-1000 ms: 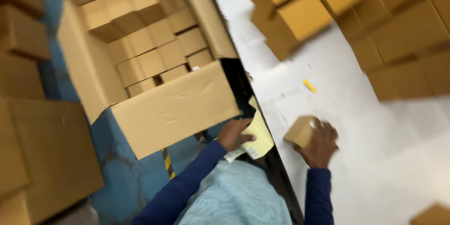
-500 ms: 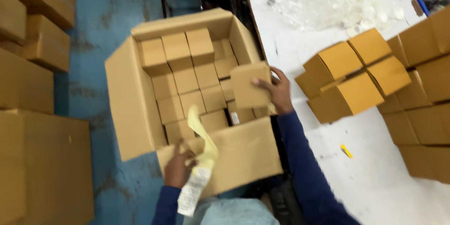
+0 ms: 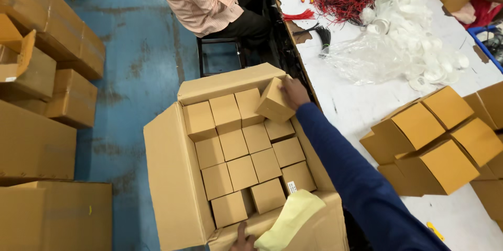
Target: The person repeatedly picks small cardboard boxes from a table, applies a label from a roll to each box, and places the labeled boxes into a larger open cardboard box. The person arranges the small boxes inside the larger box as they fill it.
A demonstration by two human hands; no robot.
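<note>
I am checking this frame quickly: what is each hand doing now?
Left hand: rests on the big carton's near flap, beside a yellow cloth; grip cannot be told.
Right hand: closed on a small box over the big carton.

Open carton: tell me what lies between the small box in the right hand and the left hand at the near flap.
Head view: rows of small cardboard boxes packed inside the open carton.

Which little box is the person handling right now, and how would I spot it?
Find the big open carton on the blue floor beside the white table. Inside sit rows of small brown boxes lying flat. The one you want is the small box at the far right corner, under the right hand: it alone is tilted and raised above the rest.
</note>
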